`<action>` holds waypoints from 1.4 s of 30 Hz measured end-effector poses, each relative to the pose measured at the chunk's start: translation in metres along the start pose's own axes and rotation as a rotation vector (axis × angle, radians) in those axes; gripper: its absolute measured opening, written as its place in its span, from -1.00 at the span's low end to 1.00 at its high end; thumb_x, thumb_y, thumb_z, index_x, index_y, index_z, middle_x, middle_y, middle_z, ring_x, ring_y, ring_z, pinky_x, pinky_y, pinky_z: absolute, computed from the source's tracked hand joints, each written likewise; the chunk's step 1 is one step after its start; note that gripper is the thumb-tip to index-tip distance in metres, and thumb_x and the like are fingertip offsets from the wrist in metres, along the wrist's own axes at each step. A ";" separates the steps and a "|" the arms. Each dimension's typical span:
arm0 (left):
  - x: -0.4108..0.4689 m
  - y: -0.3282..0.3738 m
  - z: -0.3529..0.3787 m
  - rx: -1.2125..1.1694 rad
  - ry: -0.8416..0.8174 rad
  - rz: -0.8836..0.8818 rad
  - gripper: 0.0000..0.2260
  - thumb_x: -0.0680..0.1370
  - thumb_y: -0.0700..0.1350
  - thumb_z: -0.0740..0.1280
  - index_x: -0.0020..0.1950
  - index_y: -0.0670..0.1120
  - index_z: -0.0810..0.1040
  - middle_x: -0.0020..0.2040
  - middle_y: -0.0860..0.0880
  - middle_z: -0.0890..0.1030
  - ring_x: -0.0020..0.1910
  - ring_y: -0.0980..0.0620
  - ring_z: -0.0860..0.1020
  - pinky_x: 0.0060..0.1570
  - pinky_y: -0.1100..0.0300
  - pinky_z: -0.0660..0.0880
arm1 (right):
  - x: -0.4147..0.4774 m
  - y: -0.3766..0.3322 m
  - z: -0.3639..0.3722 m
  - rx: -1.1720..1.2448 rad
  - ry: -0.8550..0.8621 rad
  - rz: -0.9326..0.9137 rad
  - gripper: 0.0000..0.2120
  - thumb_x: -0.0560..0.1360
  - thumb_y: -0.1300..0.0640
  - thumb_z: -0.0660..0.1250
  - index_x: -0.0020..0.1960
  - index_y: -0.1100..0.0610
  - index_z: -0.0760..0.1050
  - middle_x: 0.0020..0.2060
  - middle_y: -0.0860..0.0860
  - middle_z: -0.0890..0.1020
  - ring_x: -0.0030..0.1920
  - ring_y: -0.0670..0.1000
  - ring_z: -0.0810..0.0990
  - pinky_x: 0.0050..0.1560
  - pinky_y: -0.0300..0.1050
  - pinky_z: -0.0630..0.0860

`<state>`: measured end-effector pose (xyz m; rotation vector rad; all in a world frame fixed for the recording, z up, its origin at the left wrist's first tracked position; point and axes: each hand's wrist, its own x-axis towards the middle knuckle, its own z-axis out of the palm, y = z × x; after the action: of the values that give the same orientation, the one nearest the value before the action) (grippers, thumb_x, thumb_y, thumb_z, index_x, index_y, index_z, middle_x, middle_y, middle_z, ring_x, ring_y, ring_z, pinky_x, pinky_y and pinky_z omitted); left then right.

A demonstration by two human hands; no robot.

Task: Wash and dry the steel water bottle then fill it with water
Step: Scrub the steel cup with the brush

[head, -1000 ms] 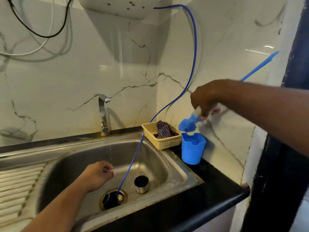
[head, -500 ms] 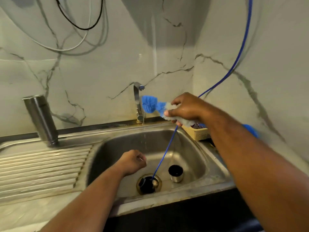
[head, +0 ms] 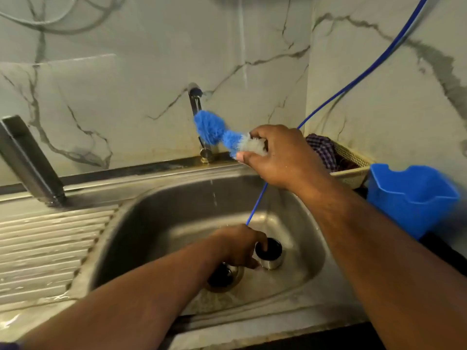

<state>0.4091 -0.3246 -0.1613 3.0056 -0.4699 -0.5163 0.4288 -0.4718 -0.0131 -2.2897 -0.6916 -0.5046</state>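
No legible text anywhere.

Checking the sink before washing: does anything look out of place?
A thin blue tube hangs from above into the steel sink basin, towards the drain hole beside the left hand; an odd place for a hose.

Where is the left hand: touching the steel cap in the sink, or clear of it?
Touching. Head view: the left hand has a finger inside the steel cap and its thumb against the cap's side.
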 end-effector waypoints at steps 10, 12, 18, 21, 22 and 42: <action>0.004 0.027 0.001 0.231 0.047 -0.105 -0.75 0.64 0.03 0.27 0.20 -0.06 0.61 0.18 -0.12 0.63 0.12 -0.22 0.60 -0.12 0.09 0.40 | -0.015 -0.010 0.001 -0.008 0.027 -0.031 -0.56 0.48 -0.23 0.44 0.28 -0.05 0.56 0.01 -0.07 0.68 -0.02 0.01 0.63 -0.02 0.01 0.61; -0.013 0.023 -0.013 0.099 0.088 -0.163 -0.64 0.63 0.17 0.28 0.21 -0.07 0.61 0.17 -0.11 0.62 0.13 -0.20 0.60 -0.10 0.11 0.41 | -0.019 -0.010 0.001 0.026 0.042 -0.019 -0.59 0.49 -0.22 0.44 0.24 -0.05 0.56 -0.03 -0.07 0.68 -0.05 0.00 0.63 -0.04 0.02 0.61; -0.086 -0.024 -0.060 -0.355 0.434 -0.227 -0.86 0.59 -0.06 0.37 0.09 -0.01 0.67 -0.01 0.00 0.67 -0.01 0.04 0.63 -0.03 0.16 0.54 | -0.027 -0.019 -0.003 0.168 0.113 -0.010 -0.57 0.48 -0.14 0.48 0.32 -0.14 0.53 0.03 -0.12 0.70 -0.01 -0.04 0.66 0.04 0.03 0.63; -0.123 -0.058 -0.062 -0.765 0.655 -0.230 -0.87 0.65 -0.08 0.33 0.07 -0.04 0.67 -0.22 0.04 0.64 -0.33 0.17 0.53 -0.31 0.25 0.46 | -0.032 -0.025 0.001 0.222 0.121 -0.037 -0.51 0.49 -0.06 0.49 0.39 -0.20 0.48 0.05 -0.14 0.70 0.00 -0.09 0.67 0.10 -0.04 0.62; -0.136 -0.067 -0.061 -0.921 0.726 -0.235 -0.87 0.66 -0.11 0.31 0.09 -0.06 0.66 -0.21 0.02 0.64 -0.34 0.16 0.50 -0.35 0.26 0.44 | -0.033 -0.028 0.003 0.236 0.121 -0.052 -0.49 0.49 -0.04 0.49 0.40 -0.22 0.48 0.05 -0.17 0.70 0.00 -0.13 0.67 0.11 -0.08 0.60; -0.157 -0.093 -0.058 -1.279 0.911 -0.079 -0.78 0.68 -0.17 0.26 0.22 0.04 0.63 0.04 0.02 0.73 0.05 0.05 0.66 0.20 0.03 0.55 | -0.024 -0.030 0.063 -0.023 -0.142 -0.200 -0.31 0.62 -0.05 0.31 0.40 -0.67 -0.01 0.33 -0.22 0.49 0.23 -0.20 0.48 0.21 -0.18 0.52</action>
<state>0.3145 -0.1884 -0.0665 1.7037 0.0793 0.4390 0.4017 -0.4171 -0.0545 -2.3060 -0.9959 -0.4463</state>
